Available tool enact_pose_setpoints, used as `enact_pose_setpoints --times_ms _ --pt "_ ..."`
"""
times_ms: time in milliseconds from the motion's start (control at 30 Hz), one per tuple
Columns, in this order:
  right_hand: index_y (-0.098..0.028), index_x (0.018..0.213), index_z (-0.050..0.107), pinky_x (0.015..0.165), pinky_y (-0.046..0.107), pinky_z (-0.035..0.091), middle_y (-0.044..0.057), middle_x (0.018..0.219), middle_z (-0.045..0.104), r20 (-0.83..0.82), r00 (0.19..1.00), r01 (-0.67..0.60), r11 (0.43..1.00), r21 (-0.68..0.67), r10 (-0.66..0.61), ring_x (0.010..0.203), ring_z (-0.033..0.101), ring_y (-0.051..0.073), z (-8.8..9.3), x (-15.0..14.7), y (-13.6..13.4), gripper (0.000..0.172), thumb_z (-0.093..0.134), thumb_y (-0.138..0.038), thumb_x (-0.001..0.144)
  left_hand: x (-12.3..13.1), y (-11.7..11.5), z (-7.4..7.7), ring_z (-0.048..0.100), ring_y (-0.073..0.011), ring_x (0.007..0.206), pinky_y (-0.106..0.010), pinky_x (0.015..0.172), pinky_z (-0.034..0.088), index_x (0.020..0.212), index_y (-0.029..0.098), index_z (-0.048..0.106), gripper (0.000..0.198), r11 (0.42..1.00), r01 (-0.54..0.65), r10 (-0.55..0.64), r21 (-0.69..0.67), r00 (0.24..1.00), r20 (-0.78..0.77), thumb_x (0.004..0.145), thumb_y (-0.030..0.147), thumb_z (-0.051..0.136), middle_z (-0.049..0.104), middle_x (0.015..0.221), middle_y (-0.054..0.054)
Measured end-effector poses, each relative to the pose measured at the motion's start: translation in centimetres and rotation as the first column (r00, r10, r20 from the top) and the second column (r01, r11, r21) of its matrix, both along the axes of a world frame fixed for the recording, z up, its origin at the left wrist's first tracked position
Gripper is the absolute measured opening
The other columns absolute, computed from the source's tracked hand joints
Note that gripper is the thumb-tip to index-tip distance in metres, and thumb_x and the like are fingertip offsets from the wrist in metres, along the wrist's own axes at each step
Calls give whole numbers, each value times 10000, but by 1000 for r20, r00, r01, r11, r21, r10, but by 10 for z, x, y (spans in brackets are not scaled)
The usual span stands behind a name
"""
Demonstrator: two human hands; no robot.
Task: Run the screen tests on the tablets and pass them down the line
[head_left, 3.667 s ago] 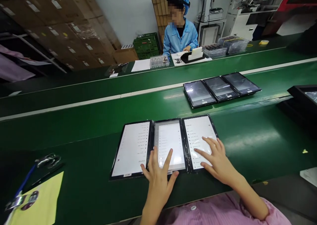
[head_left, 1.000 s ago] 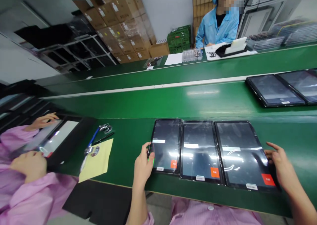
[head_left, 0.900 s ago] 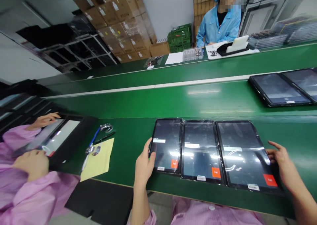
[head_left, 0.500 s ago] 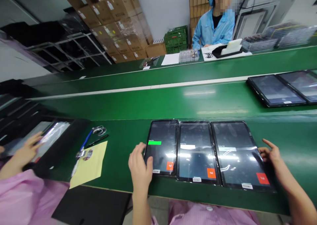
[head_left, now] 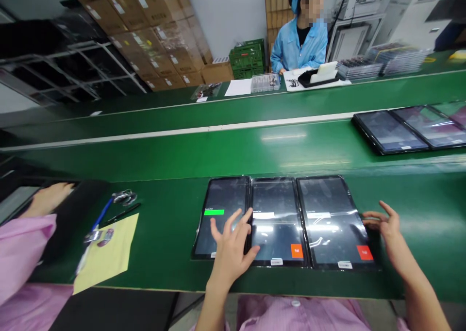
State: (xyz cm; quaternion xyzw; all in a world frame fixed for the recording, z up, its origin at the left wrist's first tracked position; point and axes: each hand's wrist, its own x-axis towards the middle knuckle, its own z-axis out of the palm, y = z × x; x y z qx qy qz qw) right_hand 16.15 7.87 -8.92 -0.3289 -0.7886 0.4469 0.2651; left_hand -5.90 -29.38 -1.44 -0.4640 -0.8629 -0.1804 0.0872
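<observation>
Three tablets lie side by side on the green bench, screens lit. The left tablet [head_left: 227, 192] shows a green bar; the middle tablet [head_left: 274, 192] and right tablet [head_left: 324, 192] show white bars and red "Fail" squares. My left hand [head_left: 233, 246], fingers spread, is over the lower right part of the left tablet and its seam with the middle one. It hides the lower right of that screen; whether the fingertips touch glass I cannot tell. At the right tablet's right edge is my right hand [head_left: 386, 226], fingers apart, its lower fingertips close to the edge.
More tablets [head_left: 393, 129] lie at the far right. To the left are a yellow paper [head_left: 118, 253], a black pen [head_left: 122, 213] and a blue strap [head_left: 102, 213]. A co-worker's hand [head_left: 47, 200] reaches into a black case. Across the bench sits a person in blue [head_left: 300, 44].
My left hand has moved from the left tablet's outer edge rightward over its screen. My right hand stays by the right tablet's edge. The whole view has shifted slightly.
</observation>
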Motion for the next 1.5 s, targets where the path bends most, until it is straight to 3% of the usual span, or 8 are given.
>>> enact_pose_setpoints --times_ms 133,333,467,700,867,1100,1333,1500 --pt "-221 1449 350 881 483 507 140 1174 604 26 997 -79 930 358 74 1023 635 301 32 0 -40 593 448 -564 975 -4 -15 -3 666 -253 1072 -577 1197 137 886 223 553 232 983 -69 77 169 996 -44 984 377 409 735 1160 -104" --pt "-311 1246 634 1068 620 257 116 1394 498 244 960 -274 619 736 135 1265 450 356 72 -27 -77 367 386 -465 1024 -27 -29 0 697 -183 735 -375 958 468 984 202 595 164 973 -104 135 207 980 -146 985 299 463 732 800 -20" --pt "-374 1177 697 1109 640 174 72 1511 372 330 934 -341 620 707 136 1333 366 356 74 -33 -84 346 464 -549 991 -60 -30 16 685 -196 692 -321 718 488 932 213 643 272 999 -37 35 -7 986 -165 1000 359 425 728 767 -23" --pt "-326 1236 667 1075 650 210 143 1443 439 454 887 -415 573 707 83 1302 365 400 87 -37 -64 512 506 -694 918 -96 -12 51 693 -246 816 -381 772 509 1035 211 655 301 896 61 -66 -439 998 4 996 353 392 724 893 -54" --pt "-193 1001 645 862 425 416 92 929 640 594 678 -727 514 456 432 854 583 241 126 -84 -54 360 449 -494 1017 -117 7 50 614 -297 1136 -457 957 508 1277 220 554 431 917 161 -160 -365 987 32 936 481 519 574 1274 -137" --pt "-156 1501 404 1113 675 176 219 1499 442 672 620 -783 364 503 405 1398 327 426 116 -183 -88 717 582 -565 939 -139 35 17 382 -405 1410 -761 1110 210 1247 186 487 579 899 258 -260 -354 965 44 911 657 475 323 1534 -232" --pt "-92 1466 443 1141 630 201 202 1208 669 675 552 -834 320 450 490 1182 555 347 124 -183 -97 694 605 -521 944 -138 17 12 535 -360 1219 -618 1030 395 1083 167 522 532 910 290 -303 -297 953 3 913 667 454 545 1237 -199" --pt "-105 1491 415 1131 673 173 237 1407 534 653 607 -795 344 500 452 1292 457 408 124 -187 -100 754 632 -539 915 -147 28 7 440 -383 1332 -719 1107 213 1018 181 502 506 922 269 -282 -280 959 -9 914 672 434 531 1299 -221"
